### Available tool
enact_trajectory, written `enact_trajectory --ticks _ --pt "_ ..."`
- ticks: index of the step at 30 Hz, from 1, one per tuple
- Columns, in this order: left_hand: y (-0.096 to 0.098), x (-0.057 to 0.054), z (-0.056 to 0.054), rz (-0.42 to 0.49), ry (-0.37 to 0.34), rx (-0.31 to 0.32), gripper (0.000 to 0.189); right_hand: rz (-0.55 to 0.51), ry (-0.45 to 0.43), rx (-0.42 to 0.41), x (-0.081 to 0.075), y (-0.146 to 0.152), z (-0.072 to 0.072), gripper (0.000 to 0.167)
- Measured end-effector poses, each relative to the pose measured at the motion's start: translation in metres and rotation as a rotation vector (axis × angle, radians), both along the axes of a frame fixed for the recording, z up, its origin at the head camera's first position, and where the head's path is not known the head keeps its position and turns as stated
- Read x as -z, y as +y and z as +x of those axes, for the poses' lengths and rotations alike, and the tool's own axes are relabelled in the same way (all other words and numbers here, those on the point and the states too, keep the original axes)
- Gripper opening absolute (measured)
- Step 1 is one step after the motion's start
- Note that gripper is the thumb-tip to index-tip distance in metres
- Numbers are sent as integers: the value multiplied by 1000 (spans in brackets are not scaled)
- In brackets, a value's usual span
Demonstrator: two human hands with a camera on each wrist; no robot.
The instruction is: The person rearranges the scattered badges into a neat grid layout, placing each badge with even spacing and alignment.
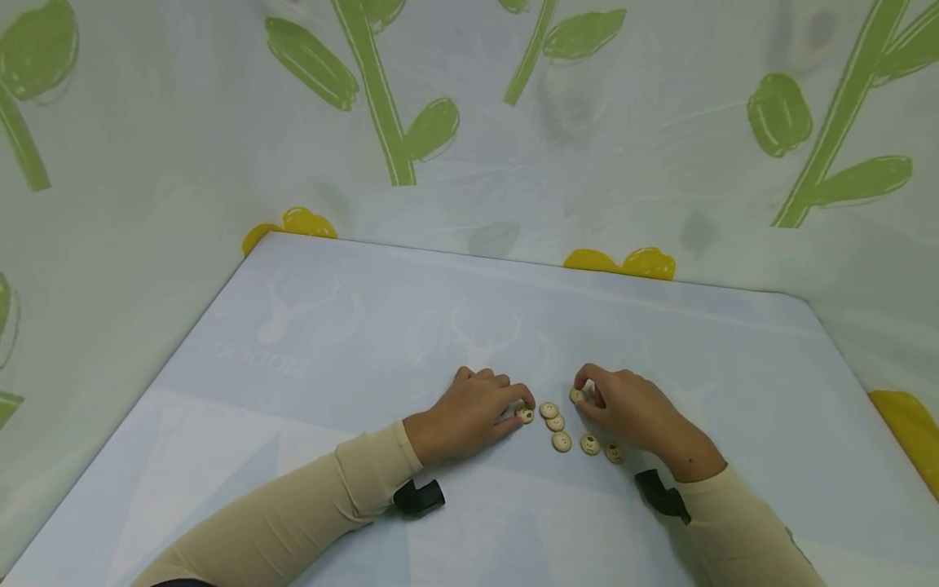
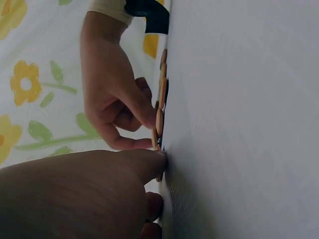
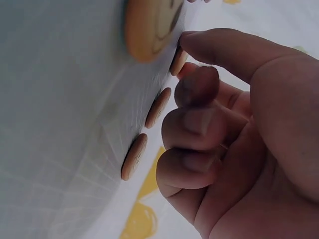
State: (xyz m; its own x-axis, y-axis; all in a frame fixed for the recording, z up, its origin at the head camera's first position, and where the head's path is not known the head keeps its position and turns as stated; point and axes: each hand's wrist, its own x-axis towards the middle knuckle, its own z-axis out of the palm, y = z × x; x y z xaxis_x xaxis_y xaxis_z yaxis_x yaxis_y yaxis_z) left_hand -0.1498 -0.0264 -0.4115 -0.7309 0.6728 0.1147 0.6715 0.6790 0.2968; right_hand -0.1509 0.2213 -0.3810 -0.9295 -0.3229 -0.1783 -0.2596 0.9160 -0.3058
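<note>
Several small round wooden discs with faces drawn on them lie on the table. My left hand (image 1: 469, 414) rests low on the tabletop and pinches one wooden disc (image 1: 525, 415) between thumb and index finger. Just across from it, my right hand (image 1: 632, 408) grips another disc (image 1: 576, 395) by its edges, thumb and index finger bent round it; its other fingers curl inward in the right wrist view. Between the hands, an upper disc (image 1: 548, 410) overlaps a second disc (image 1: 556, 423), with a third disc (image 1: 562, 442) below. Two more, a disc (image 1: 590, 444) and a disc (image 1: 614, 452), lie under the right wrist.
The table (image 1: 352, 326) has a pale blue-white cover with faint deer prints. Behind it hangs a white curtain (image 1: 477, 212) with green leaves and yellow flowers. Black wrist cameras sit under the left sleeve (image 1: 367, 473) and beside the right sleeve (image 1: 734, 522).
</note>
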Motion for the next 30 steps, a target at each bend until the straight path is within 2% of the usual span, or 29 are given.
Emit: enact_trajectory --ticks 10,19,30 --pt "1 0 -1 1 4 2 21 -6 28 12 0 1 -2 20" --pt "1 -2 0 0 -21 -2 21 -16 35 -9 2 1 -4 21" --pt "1 -2 -1 0 -3 4 20 -15 10 2 1 0 -4 22"
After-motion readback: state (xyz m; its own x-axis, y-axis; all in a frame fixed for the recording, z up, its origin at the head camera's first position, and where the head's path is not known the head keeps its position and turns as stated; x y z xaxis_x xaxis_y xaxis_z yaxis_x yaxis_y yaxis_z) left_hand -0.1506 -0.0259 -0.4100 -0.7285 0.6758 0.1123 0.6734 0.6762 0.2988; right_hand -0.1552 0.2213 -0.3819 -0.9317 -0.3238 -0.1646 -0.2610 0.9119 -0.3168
